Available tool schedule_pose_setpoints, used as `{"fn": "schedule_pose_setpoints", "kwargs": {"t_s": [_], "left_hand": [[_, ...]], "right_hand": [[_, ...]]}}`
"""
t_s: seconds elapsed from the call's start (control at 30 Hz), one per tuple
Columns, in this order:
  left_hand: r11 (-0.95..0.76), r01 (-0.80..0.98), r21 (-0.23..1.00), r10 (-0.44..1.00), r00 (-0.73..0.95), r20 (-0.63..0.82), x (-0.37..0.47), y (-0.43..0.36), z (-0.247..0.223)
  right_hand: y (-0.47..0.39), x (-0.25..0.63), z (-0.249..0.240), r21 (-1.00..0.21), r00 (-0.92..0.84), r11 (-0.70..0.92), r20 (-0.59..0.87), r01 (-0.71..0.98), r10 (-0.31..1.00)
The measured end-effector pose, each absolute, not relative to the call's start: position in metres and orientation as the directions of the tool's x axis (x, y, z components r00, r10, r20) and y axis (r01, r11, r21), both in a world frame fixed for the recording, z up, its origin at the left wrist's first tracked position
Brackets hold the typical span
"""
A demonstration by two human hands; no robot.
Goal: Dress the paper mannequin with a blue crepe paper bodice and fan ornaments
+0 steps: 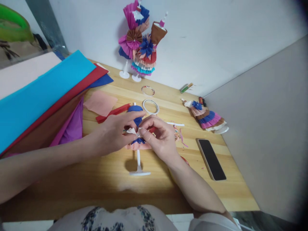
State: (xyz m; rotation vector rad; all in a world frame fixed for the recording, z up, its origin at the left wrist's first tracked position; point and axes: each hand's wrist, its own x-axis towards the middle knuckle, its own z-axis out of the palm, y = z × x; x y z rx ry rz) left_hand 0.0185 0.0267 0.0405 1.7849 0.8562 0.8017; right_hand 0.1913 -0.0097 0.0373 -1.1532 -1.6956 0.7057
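A miniature dress form (135, 110) with a blue crepe paper bodice and a pink skirt is on the table in front of me, its white stand and round base pointing towards me. At its waist, a small piece of white crepe paper (131, 131) is pinched between my hands. My left hand (117, 130) grips it from the left, index finger stretched across the bodice. From the right, my right hand (160, 136) holds it between thumb and fingertips. Blue pointed paper petals (139, 141) show just under the fingers. Part of the dress is hidden behind both hands.
Coloured crepe paper sheets (48, 80) are stacked at left, near a pink piece (101, 102) and a red strip (114, 113). Tape rolls (158, 107) lie behind. Two dressed forms (134, 45) stand by the wall; another (208, 118) lies right, near a phone (211, 159).
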Motion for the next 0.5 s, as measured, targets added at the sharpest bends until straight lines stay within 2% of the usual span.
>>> {"fn": "schedule_pose_setpoints", "kwargs": {"t_s": [0.07, 0.13, 0.27, 0.5], "left_hand": [[-0.29, 0.181, 0.94, 0.84, 0.519, 0.159, 0.0184, 0.0275, 0.0401], [-0.304, 0.172, 0.937, 0.841, 0.511, 0.179, 0.0187, 0.0282, 0.0403], [-0.321, 0.192, 0.928, 0.827, 0.533, 0.176, 0.019, 0.0288, 0.0424], [-0.334, 0.206, 0.92, 0.82, 0.545, 0.175, 0.0178, 0.0284, 0.0391]], "right_hand": [[-0.0103, 0.1918, 0.0369, -0.858, -0.103, 0.352, 0.338, 0.375, 0.935], [-0.0113, 0.1918, 0.0361, -0.84, -0.094, 0.374, 0.368, 0.393, 0.925], [-0.013, 0.1924, 0.0363, -0.692, -0.194, 0.542, 0.519, 0.476, 0.833], [-0.0136, 0.1973, 0.0433, -0.554, -0.316, 0.627, 0.557, 0.548, 0.768]]}}
